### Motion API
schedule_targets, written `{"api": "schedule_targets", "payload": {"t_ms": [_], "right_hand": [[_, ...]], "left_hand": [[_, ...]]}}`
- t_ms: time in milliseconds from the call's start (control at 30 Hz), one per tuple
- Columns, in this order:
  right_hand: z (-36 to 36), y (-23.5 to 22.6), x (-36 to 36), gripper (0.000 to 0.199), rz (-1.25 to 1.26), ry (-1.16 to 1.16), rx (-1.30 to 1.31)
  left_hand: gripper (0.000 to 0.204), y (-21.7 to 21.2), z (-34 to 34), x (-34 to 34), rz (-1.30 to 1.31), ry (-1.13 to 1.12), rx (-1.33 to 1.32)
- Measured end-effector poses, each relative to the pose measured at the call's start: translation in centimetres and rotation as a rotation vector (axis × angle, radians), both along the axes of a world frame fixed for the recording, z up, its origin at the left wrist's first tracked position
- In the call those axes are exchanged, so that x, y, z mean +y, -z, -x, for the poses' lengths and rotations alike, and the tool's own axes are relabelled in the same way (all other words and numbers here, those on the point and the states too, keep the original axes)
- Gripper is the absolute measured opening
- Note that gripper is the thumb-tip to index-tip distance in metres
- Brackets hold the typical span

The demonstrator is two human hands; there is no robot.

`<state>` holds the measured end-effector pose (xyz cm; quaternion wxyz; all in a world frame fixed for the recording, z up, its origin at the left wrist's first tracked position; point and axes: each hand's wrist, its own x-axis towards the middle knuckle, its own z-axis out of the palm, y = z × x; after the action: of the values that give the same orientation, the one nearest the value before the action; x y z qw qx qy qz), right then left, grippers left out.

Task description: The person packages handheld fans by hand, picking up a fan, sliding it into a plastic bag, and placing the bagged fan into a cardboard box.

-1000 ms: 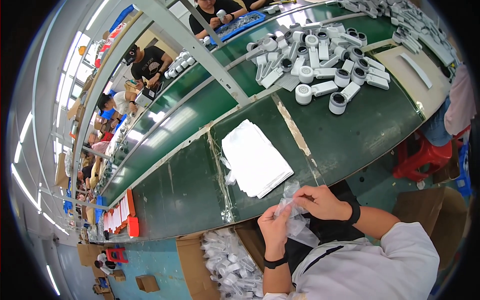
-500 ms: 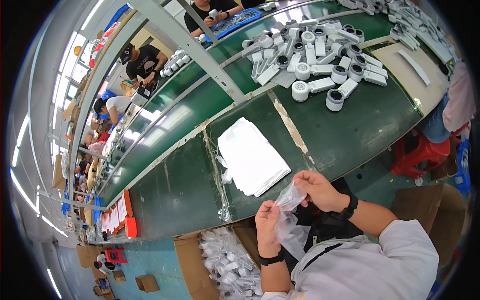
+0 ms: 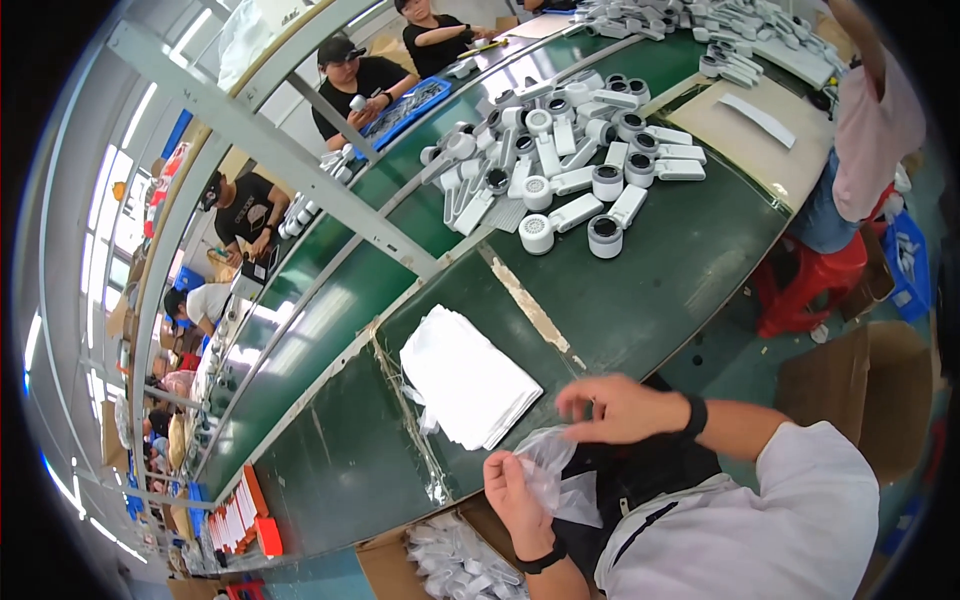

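A clear plastic bag hangs in front of me, over the near edge of the bench. The fingers of my left hand are closed on the bag. My right hand is just beside the bag's upper end, with thumb and fingers apart and slightly blurred. Whether its fingertips still touch the film is hard to see. Just beyond both hands lies a stack of flat white sheets or pouches. Farther back is a pile of white handheld devices with round heads, like small fans.
Below the bench edge, a cardboard box holds several bagged white devices. Orange and white boxes stand at the far left. A metal frame post crosses the bench. At right are a red stool, an open carton and a seated co-worker.
My right hand has come off its pinch on the bag and its fingers have spread. My left hand keeps the bag and is slightly lower. The view has shifted, showing more co-workers at the back.
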<state>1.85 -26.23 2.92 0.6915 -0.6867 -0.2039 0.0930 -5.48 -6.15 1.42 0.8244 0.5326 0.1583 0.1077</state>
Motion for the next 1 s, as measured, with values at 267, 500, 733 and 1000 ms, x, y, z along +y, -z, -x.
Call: {"api": "schedule_targets", "payload": {"t_ms": [267, 500, 733, 1000], "right_hand": [[-16.0, 1.9, -14.3, 0.055, 0.981, 0.678, -0.558], [-19.2, 3.4, -15.7, 0.044, 1.278, 0.414, -0.592], [-14.3, 1.8, -12.8, 0.035, 0.653, 0.246, -0.220], [-3.4, -1.9, -5.2, 0.044, 0.094, -0.410, -0.043]], "left_hand": [[0.013, -1.3, 0.1, 0.6, -0.097, -0.019, -0.063], [0.020, -2.1, 0.5, 0.4, -0.192, -0.042, -0.023], [0.019, -2.7, 0.4, 1.7, -0.215, -0.101, -0.052], [0.021, -2.9, -1.1, 1.5, -0.321, -0.037, -0.026]]}}
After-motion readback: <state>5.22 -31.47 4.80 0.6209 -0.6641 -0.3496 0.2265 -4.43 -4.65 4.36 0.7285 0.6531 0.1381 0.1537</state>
